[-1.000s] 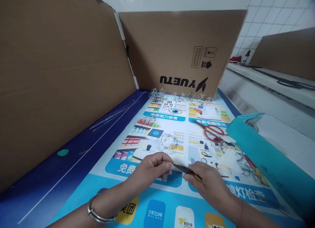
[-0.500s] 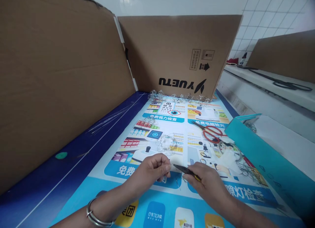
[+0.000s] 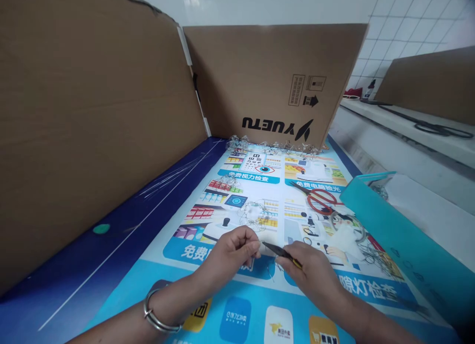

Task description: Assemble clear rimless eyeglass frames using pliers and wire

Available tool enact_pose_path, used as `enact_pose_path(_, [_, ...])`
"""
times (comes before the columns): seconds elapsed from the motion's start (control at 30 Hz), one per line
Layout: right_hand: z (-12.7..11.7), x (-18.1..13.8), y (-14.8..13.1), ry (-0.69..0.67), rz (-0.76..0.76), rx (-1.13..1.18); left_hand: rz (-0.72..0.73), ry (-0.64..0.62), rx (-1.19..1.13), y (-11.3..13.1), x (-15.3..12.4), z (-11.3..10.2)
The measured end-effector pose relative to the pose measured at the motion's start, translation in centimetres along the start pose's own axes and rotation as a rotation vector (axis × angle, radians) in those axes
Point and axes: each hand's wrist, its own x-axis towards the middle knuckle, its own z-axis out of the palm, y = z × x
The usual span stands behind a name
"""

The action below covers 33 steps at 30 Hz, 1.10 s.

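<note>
My left hand (image 3: 237, 250) is closed in a pinch of thumb and forefinger, with what looks like the end of a thin wire between the fingertips. My right hand (image 3: 315, 270) grips needle-nose pliers (image 3: 278, 250) with dark jaws and a black-and-yellow handle. The tips of the pliers point left and almost meet the left fingertips. Below the jaws, a thin wire piece (image 3: 271, 272) shows against the printed sheet (image 3: 148, 284). Just beyond the hands sits a loose ring of tangled wire (image 3: 256, 214).
Red-handled scissors (image 3: 321, 201) lie at right, beside a teal box (image 3: 393, 230), a clear roll (image 3: 347, 225) and tangled wires (image 3: 378, 257). Wire pieces (image 3: 274, 148) line the foot of the back cardboard panel (image 3: 274, 76). Another cardboard panel (image 3: 85, 111) walls the left. Thin strands (image 3: 166, 178) lie nearby.
Both hands and the pliers have risen slightly in view, still tip to tip. The whole view has shifted a little to the right.
</note>
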Motion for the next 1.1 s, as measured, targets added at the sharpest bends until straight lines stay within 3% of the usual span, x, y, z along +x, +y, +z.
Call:
enact_pose_path(0.23, [0.1,0.2,-0.3,0.014,0.000,0.015,0.035,-0.003,0.089,0.0,0.4,-0.6])
enact_pose_path(0.4, [0.2,0.3,0.2,0.067,0.024,0.109,0.071,0.101,0.299,2.0,1.6,-6.3])
enact_pose_path(0.53, [0.1,0.2,0.4,0.064,-0.004,0.117,-0.066,0.055,0.531,2.4,2.3,-11.0])
enact_pose_path(0.63, [0.1,0.2,0.4,0.057,-0.053,0.089,-0.154,0.019,0.601,1.6,2.7,-12.8])
enact_pose_path(0.87, [0.3,0.3,0.4,0.095,-0.100,0.049,-0.203,0.029,0.753,0.5,3.0,-14.0])
enact_pose_path(1.1, [0.1,0.1,0.2,0.102,-0.107,0.030,-0.183,0.075,0.840,0.6,2.9,-13.5])
